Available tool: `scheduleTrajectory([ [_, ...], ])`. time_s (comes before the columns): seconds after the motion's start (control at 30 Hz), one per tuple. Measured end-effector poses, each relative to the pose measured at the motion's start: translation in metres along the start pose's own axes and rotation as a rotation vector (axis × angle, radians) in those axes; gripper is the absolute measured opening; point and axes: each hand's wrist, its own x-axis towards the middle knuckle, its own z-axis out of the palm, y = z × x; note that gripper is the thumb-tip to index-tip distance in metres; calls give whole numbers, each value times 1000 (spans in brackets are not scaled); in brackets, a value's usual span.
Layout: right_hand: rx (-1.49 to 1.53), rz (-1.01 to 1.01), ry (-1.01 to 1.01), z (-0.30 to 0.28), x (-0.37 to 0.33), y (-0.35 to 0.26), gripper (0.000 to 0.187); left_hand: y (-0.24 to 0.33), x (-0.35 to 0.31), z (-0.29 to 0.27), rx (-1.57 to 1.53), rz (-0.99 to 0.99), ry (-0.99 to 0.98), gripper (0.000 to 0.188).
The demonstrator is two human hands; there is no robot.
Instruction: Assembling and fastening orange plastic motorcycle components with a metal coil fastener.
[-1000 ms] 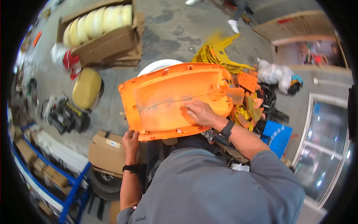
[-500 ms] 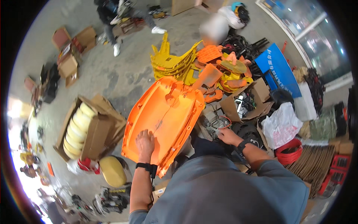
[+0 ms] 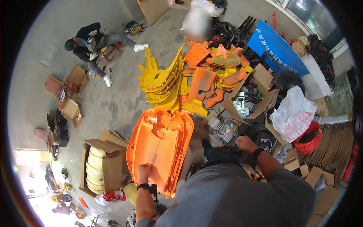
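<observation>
A large orange plastic shell [image 3: 166, 147], hollow side up, lies before me, its long axis pointing away. A thin dark line runs down its inside face; I cannot tell if it is a cord or a mark. Over the shell's near left part is my left hand [image 3: 143, 173], fingers curled together; anything in them is too small to make out. My right hand [image 3: 246, 143] is held off to the right, closed, beside a round black part [image 3: 257, 134] and the wiry grey parts [image 3: 222, 129]. What it grips, if anything, is hidden.
Yellow stacked shells [image 3: 160, 81] and orange panels [image 3: 202, 83] lie beyond the shell. An open carton [image 3: 261, 77] of metal parts stands to the right, near a white plastic bag [image 3: 293, 115] and red hose [image 3: 308, 138]. A carton of pale rolls [image 3: 112, 170] is left. A person [image 3: 90, 43] sits far left.
The view has swung, so the surroundings sit lower and the seated person shows fully. My left hand stays over the orange shell, with fingers more curled. My right hand stays closed on the right.
</observation>
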Motion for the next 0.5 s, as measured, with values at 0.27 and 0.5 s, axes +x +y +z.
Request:
scheduleTrajectory([
  [0.27,290,439,122,-25,-5,-2,23,11,-3,6,-34,23,31,38],
  [0.5,175,305,124,15,-33,17,17,-14,-13,8,-53,-8,22,43],
])
